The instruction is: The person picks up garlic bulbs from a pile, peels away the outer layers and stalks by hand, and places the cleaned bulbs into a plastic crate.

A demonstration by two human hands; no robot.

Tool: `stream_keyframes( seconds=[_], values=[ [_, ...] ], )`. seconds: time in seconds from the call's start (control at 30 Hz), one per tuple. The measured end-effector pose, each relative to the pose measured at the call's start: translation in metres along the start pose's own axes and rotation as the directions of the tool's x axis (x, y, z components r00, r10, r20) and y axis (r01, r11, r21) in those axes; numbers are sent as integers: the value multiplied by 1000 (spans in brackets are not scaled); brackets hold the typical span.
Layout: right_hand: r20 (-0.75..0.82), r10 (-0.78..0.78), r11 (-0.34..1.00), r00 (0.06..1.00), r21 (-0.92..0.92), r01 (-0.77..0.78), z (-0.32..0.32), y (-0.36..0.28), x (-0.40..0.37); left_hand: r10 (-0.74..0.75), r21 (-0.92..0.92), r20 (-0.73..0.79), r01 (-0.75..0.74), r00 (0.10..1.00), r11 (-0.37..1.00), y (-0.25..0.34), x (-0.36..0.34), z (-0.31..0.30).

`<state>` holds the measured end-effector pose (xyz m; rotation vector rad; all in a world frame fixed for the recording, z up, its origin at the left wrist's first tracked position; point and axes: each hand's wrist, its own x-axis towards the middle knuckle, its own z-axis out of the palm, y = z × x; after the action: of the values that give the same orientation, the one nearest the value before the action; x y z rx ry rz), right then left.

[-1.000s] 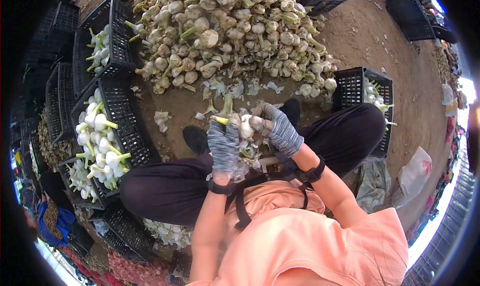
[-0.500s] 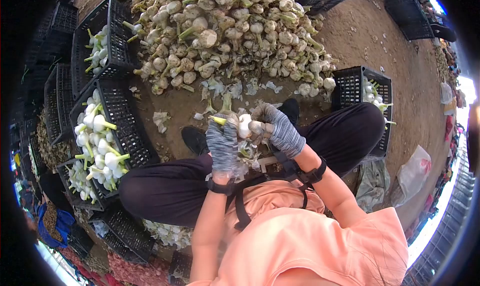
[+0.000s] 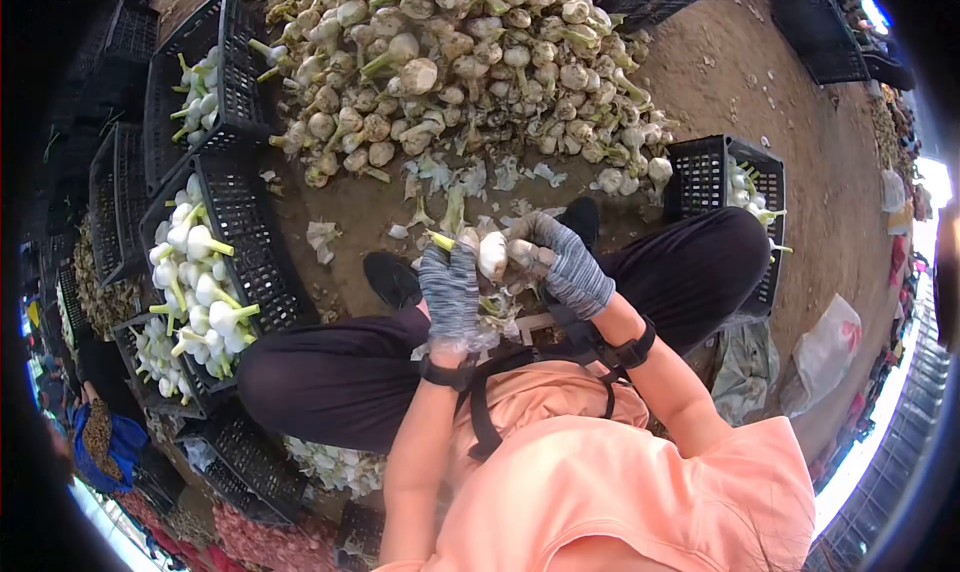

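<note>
Between my two gloved hands is a garlic bulb, white with some dirty skin. My left hand, in a grey striped glove, is closed round its stem, and the green-yellow stem end sticks out past the fingers. My right hand, gloved alike, has its fingertips pinched at the bulb's right side; whether loose skin is in them is hidden. Shed skins and a cut stem lie on the ground just beyond the hands.
A large heap of unpeeled garlic lies ahead. Black crates of cleaned white garlic stand at my left and a crate at my right. A plastic bag lies on the right. My shoe is near the left hand.
The garlic bulb has turned slightly and shifted a little right between my hands. Both hands have moved only slightly and keep their hold.
</note>
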<state>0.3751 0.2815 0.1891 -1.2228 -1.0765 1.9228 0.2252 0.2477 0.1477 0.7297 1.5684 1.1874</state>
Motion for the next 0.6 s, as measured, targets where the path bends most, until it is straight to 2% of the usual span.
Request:
stream_keyframes(
  seconds=[0.07, 0.1, 0.17, 0.2, 0.27, 0.3, 0.37, 0.53, 0.6],
  values=[
    [18, 110, 961, 994, 252, -111, 2, -1, -2, 3, 148, -31, 2, 1000, 989, 19, -5, 4],
    [17, 111, 961, 994, 251, -112, 3, 0, -1, 2, 147, -31, 3, 1000, 989, 19, -6, 4],
    [-44, 105, 990, 994, -95, -108, 5, 4, 1, 75, 410, -72, -39, 995, 911, 19, -5, 3],
    [-41, 105, 990, 994, -94, -108, 4, 8, 1, 76, 412, -75, -38, 994, 911, 19, -4, 1],
    [10, 81, 993, 997, 80, -81, 1, 12, 1, 26, 331, -79, 2, 997, 944, 18, -2, -2],
    [11, 81, 994, 997, 78, -81, 1, 13, 0, -58, 214, -77, 73, 995, 974, 18, -1, 0],
    [-54, 81, 993, 995, 86, -76, 5, 7, -4, -47, 220, -85, 65, 995, 973, 20, -2, 3],
    [-76, 83, 997, 994, 13, -82, 8, 6, -5, -21, 277, -62, 37, 998, 960, 23, -1, 4],
    [-72, 97, 995, 993, -11, -98, 8, 7, -4, 28, 359, -32, -14, 999, 933, 17, 3, -2]
  ],
)
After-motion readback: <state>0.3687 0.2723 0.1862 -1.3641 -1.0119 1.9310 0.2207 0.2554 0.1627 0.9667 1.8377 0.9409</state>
